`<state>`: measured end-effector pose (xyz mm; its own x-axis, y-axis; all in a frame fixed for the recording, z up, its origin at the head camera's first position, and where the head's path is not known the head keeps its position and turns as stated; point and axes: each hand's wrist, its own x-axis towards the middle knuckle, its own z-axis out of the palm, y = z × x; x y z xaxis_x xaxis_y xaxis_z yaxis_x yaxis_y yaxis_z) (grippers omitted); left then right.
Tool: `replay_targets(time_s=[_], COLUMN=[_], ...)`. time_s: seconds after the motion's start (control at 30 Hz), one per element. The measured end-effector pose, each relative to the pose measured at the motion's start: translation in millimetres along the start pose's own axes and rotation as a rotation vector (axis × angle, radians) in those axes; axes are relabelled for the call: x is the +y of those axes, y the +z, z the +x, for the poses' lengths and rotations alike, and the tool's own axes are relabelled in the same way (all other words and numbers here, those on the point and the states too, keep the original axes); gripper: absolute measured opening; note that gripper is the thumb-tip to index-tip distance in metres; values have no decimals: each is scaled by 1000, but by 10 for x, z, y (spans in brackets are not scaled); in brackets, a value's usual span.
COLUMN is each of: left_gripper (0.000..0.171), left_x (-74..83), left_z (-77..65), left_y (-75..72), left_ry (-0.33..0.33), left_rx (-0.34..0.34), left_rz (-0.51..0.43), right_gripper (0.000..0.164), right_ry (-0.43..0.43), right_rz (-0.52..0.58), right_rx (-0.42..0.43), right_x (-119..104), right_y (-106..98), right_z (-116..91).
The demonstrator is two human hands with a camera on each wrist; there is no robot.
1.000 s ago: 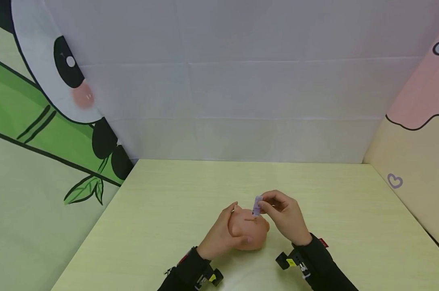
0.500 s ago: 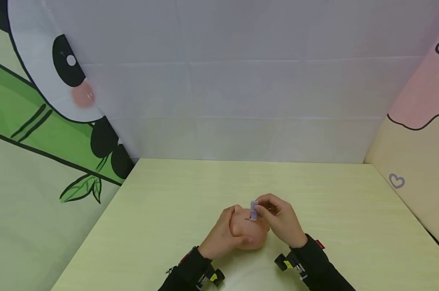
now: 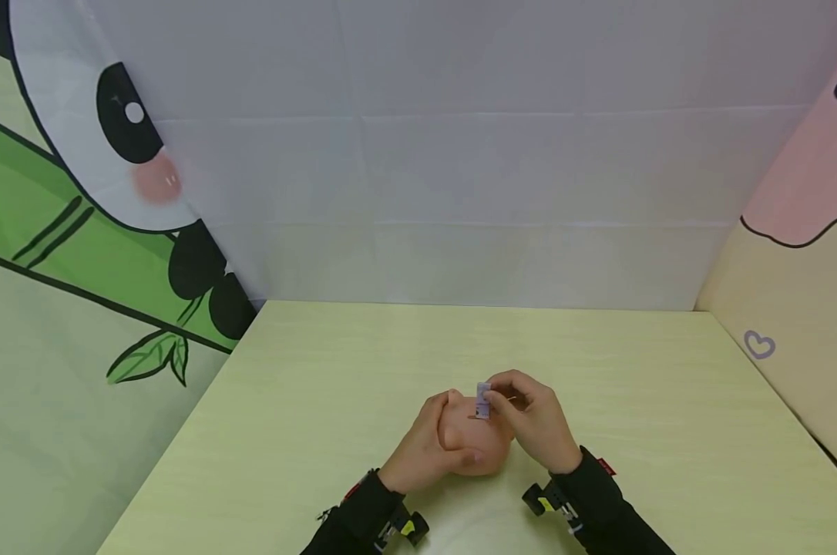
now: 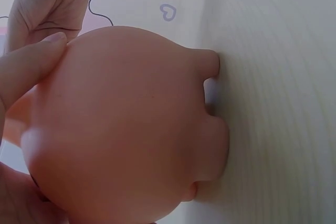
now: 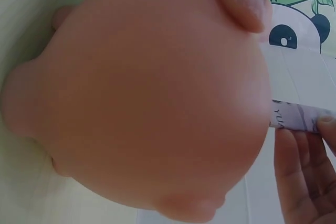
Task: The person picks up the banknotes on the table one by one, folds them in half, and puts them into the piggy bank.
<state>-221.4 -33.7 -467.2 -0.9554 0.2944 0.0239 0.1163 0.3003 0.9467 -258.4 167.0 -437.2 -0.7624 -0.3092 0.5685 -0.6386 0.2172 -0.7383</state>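
A round pink piggy bank (image 3: pixel 479 449) stands on the table, its stubby legs (image 4: pixel 212 148) down on the surface in the left wrist view. My left hand (image 3: pixel 421 449) holds it from the left, thumb along the near side and fingers over the top. Between thumb and fingers, my right hand (image 3: pixel 539 422) pinches a folded, pale purple banknote (image 3: pixel 483 402). The note stands upright at the coin slot (image 3: pixel 472 417), covering much of it. In the right wrist view, the banknote (image 5: pixel 294 116) bears the letters "YU" and its lower end meets the bank's top.
The pale wood-grain table (image 3: pixel 335 385) extends around the bank. Behind it hangs a plain light cloth backdrop (image 3: pixel 460 169). Printed side panels flank the table, with a panda (image 3: pixel 106 131) on the left and a small heart (image 3: pixel 760 344) on the right.
My right hand has moved left and slightly down, bringing the banknote from the slot's right end over its middle and more upright. My left hand and the piggy bank stay nearly still.
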Motion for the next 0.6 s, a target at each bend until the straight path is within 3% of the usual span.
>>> replay_targets(time_s=[0.23, 0.43, 0.6], left_gripper=[83, 78, 91], left_x=[-32, -43, -44], left_z=[-46, -112, -168], left_y=[-16, -42, -70], left_ry=[0, 20, 8], left_rx=[-5, -25, -36], left_rz=[9, -17, -13], right_gripper=[14, 14, 16], right_ry=[-37, -58, -47], right_rz=[-37, -56, -45], right_rx=[-1, -3, -16], right_x=[-27, -101, -124], right_y=[59, 109, 155], right_z=[-55, -112, -156])
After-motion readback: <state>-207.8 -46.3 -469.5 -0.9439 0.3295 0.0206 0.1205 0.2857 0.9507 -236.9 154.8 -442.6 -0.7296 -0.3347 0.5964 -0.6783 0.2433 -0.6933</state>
